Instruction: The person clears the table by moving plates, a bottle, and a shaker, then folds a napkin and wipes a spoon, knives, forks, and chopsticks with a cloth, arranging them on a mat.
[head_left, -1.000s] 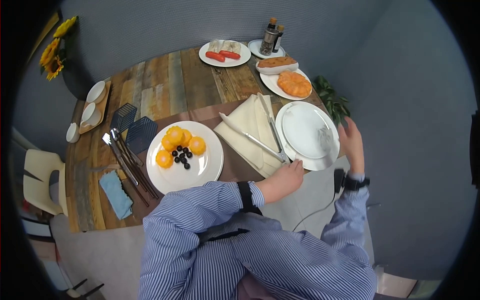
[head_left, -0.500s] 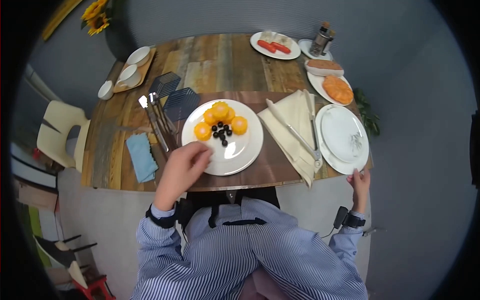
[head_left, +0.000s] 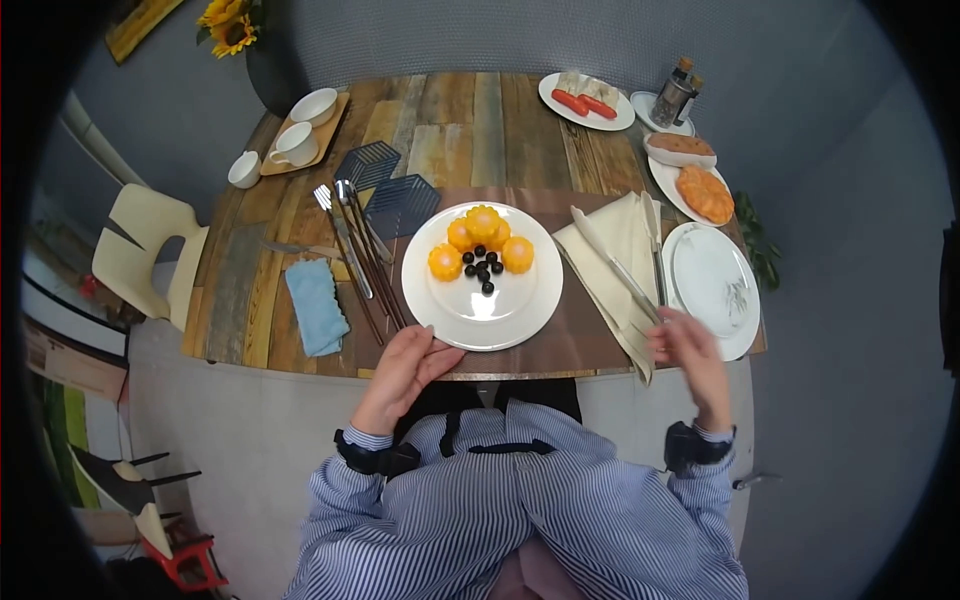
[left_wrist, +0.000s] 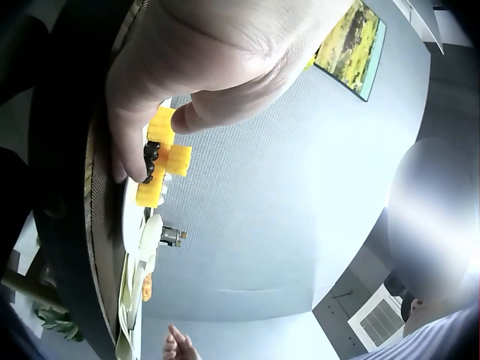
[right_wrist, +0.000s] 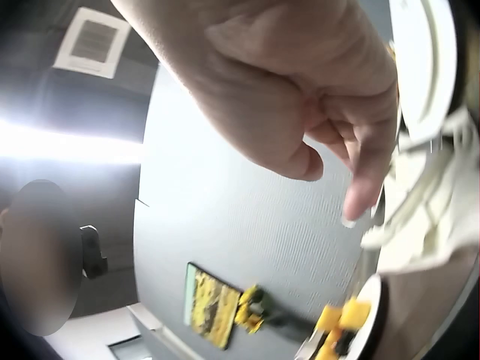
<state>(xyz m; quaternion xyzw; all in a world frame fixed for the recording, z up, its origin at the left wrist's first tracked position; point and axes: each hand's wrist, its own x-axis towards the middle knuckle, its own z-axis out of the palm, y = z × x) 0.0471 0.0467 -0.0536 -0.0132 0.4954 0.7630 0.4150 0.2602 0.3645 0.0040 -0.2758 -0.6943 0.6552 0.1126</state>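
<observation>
At the near-left rim of a large white plate (head_left: 425, 318), my left hand (head_left: 397, 375) pinches the edge, thumb over the rim and fingers along the underside. On this plate sit several yellow corn pieces (head_left: 517, 254) and several dark round berries (head_left: 487, 288). My right hand (head_left: 690, 352), blurred, hovers over the near end of the metal tongs (head_left: 628, 280) with nothing in its grasp. In the right wrist view its thumb and index finger (right_wrist: 363, 196) stand apart. The tongs lie on a folded cream napkin (head_left: 600, 235).
Stacked white plates (head_left: 715, 280) lie right of the napkin. Cutlery (head_left: 350, 240) and a blue cloth (head_left: 316, 306) are on the left. Farther back are a tray with cups (head_left: 325, 140), a sausage plate (head_left: 622, 123), a bread plate (head_left: 662, 180) and pepper grinders (head_left: 672, 95).
My left hand has moved from the tongs' end across to the corn plate's near-left rim. My right hand has gone from the stacked plates leftward to the tongs. The head view has shifted.
</observation>
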